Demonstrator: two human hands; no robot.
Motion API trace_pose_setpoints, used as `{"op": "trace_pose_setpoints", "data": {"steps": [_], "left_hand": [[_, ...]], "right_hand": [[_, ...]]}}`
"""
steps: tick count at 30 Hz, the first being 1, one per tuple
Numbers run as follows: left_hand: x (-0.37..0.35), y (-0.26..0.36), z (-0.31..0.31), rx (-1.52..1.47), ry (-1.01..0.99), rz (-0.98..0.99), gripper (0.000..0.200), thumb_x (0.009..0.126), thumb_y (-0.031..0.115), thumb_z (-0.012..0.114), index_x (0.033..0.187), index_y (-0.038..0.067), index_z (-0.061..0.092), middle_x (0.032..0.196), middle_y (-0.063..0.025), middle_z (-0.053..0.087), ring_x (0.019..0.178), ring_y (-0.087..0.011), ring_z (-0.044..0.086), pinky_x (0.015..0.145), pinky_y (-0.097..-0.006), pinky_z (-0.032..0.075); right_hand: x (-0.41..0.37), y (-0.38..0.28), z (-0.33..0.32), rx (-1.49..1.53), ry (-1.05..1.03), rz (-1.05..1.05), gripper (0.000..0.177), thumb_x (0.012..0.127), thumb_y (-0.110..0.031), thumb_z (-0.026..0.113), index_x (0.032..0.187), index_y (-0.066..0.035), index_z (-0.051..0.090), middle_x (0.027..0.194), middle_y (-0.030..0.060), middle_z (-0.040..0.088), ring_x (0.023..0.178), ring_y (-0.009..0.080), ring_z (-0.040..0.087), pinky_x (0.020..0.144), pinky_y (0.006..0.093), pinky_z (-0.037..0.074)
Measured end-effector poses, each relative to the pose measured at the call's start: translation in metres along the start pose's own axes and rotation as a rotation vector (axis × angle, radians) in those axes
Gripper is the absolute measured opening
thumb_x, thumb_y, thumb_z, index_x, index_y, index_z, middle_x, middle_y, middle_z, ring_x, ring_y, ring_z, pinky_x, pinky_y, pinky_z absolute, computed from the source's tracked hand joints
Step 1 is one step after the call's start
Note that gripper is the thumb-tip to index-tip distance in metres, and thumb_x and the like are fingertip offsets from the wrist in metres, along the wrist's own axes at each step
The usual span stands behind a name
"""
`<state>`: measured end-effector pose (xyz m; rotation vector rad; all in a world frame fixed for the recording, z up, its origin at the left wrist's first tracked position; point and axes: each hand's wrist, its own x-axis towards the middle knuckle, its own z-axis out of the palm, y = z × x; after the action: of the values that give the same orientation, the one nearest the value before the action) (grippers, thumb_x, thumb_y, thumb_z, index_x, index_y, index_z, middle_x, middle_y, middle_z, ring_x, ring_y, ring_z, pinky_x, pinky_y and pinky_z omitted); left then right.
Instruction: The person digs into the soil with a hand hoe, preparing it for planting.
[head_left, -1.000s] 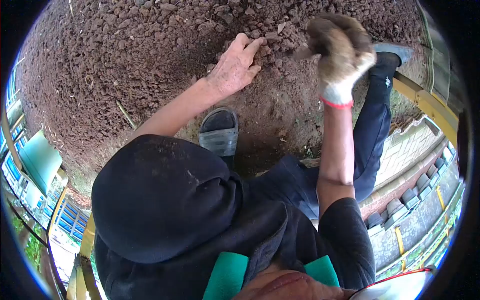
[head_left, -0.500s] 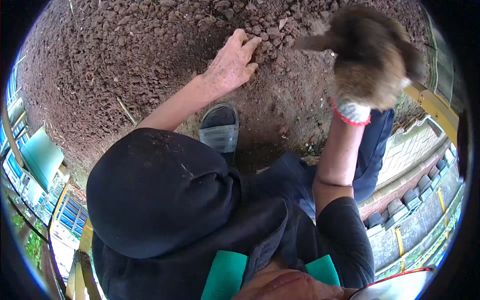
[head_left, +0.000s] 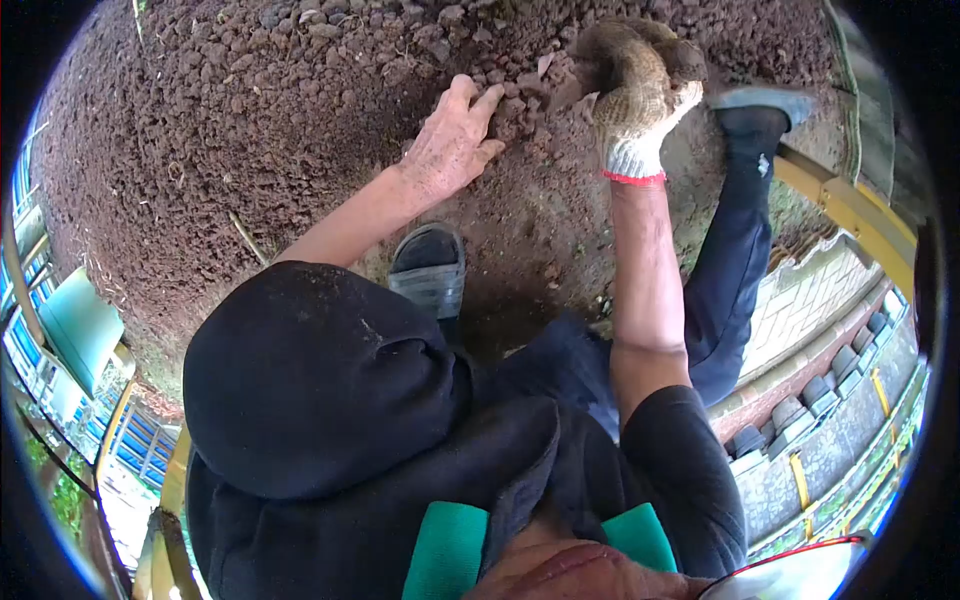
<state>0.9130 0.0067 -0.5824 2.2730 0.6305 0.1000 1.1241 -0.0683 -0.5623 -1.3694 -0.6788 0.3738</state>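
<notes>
My bare left hand [head_left: 447,140], flecked with soil, rests on the dirt. Its fingers and thumb are apart, with fingertips touching reddish-brown clods [head_left: 515,108]. To the right of those clods is my right hand [head_left: 640,95], in a white knitted glove with a red cuff, its palm and fingers stained brown. The gloved fingers are curled in close to the soil. Whatever they may hold is hidden. Between the two hands lies a patch of loose clods and small chips.
A broad bed of crumbly soil [head_left: 250,130] spreads left. My sandalled foot [head_left: 430,270] stands below my left hand, and the other foot [head_left: 755,115] is at right. A yellow metal bar [head_left: 850,200] runs along the right side. A pale green container [head_left: 82,325] stands far left.
My gloved right hand has moved left and closer to the soil, and its fingers have curled in. The left hand stays in nearly the same place. My right foot has come into view.
</notes>
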Motion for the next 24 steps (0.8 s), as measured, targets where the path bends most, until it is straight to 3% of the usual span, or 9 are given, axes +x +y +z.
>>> {"op": "trace_pose_setpoints", "data": {"steps": [3,7,11,14,17,19,22,23,24], "left_hand": [[0.008,0.004,0.004,-0.044,0.0,0.017,0.07,0.075,0.013,0.08,0.137,-0.001,0.048,0.109,-0.0178,0.044,0.098,-0.036,0.053,0.085,-0.0415,0.049],[0.003,0.0,0.009,-0.02,0.052,0.084,0.069,0.076,0.013,0.079,0.136,-0.001,0.049,0.108,-0.0182,0.046,0.099,-0.0369,0.054,0.086,-0.0418,0.049],[0.005,0.004,0.003,-0.048,0.03,0.033,0.069,0.077,0.014,0.078,0.137,-0.001,0.048,0.109,-0.0191,0.046,0.1,-0.0376,0.053,0.086,-0.0427,0.049],[0.0,0.002,0.001,-0.019,0.019,0.058,0.068,0.078,0.015,0.078,0.137,-0.001,0.048,0.109,-0.0193,0.046,0.1,-0.0382,0.053,0.086,-0.0438,0.049],[-0.006,-0.003,0.006,0.004,0.069,0.105,0.068,0.078,0.015,0.077,0.137,-0.001,0.048,0.109,-0.0191,0.046,0.101,-0.0376,0.052,0.087,-0.0433,0.049],[-0.002,-0.002,0.006,0.017,0.055,0.1,0.067,0.078,0.014,0.077,0.136,-0.001,0.048,0.109,-0.0192,0.046,0.101,-0.0372,0.052,0.088,-0.0426,0.048],[-0.002,0.004,0.003,0.029,0.023,0.089,0.067,0.077,0.013,0.077,0.136,-0.001,0.049,0.109,-0.0191,0.046,0.101,-0.0368,0.051,0.088,-0.0424,0.048],[-0.004,0.004,0.001,0.03,0.028,0.099,0.066,0.077,0.013,0.077,0.136,-0.001,0.049,0.109,-0.019,0.046,0.101,-0.0367,0.051,0.088,-0.0424,0.048],[-0.004,0.002,0.001,0.034,0.04,0.107,0.066,0.077,0.013,0.077,0.135,-0.001,0.049,0.109,-0.019,0.046,0.101,-0.0366,0.051,0.088,-0.0424,0.048]], "right_hand": [[0.021,-0.014,-0.011,0.018,0.038,-0.028,0.031,0.095,-0.023,0.059,0.117,-0.002,0.06,0.111,0.0126,0.065,0.099,0.0223,0.063,0.088,0.0348,0.055],[0.032,-0.065,-0.025,0.111,-0.092,-0.016,0.035,0.097,-0.029,0.055,0.116,0.0,0.061,0.105,0.0128,0.066,0.091,0.0209,0.065,0.078,0.0327,0.056],[0.006,0.008,-0.01,0.029,0.001,0.015,0.04,0.099,-0.034,0.051,0.115,0.001,0.062,0.099,0.013,0.067,0.084,0.0195,0.066,0.068,0.0305,0.057],[0.029,-0.039,-0.019,-0.061,-0.3,-0.119,0.045,0.1,-0.038,0.048,0.115,0.002,0.062,0.095,0.0132,0.068,0.078,0.0184,0.067,0.06,0.0289,0.058],[0.024,-0.061,-0.023,0.08,-0.164,0.016,0.042,0.098,-0.035,0.052,0.121,0.0,0.058,0.106,0.0128,0.064,0.09,0.0202,0.064,0.072,0.0311,0.056],[0.004,-0.017,-0.013,-0.083,-0.114,0.028,0.043,0.096,-0.033,0.055,0.126,-0.002,0.054,0.114,0.0126,0.062,0.098,0.0214,0.063,0.08,0.0326,0.055],[0.009,0.014,-0.023,0.639,0.02,0.331,0.047,0.094,-0.03,0.059,0.132,-0.004,0.05,0.125,0.0123,0.058,0.11,0.0232,0.06,0.092,0.0348,0.053],[0.014,-0.006,-0.026,-0.151,-0.247,-0.069,0.054,0.094,-0.025,0.06,0.141,-0.007,0.042,0.133,0.0132,0.053,0.118,0.0251,0.056,0.098,0.0366,0.05],[0.009,-0.006,-0.021,-0.171,-0.249,0.002,0.052,0.093,-0.025,0.061,0.139,-0.006,0.044,0.13,0.0133,0.055,0.115,0.0248,0.057,0.095,0.0362,0.051]]}}
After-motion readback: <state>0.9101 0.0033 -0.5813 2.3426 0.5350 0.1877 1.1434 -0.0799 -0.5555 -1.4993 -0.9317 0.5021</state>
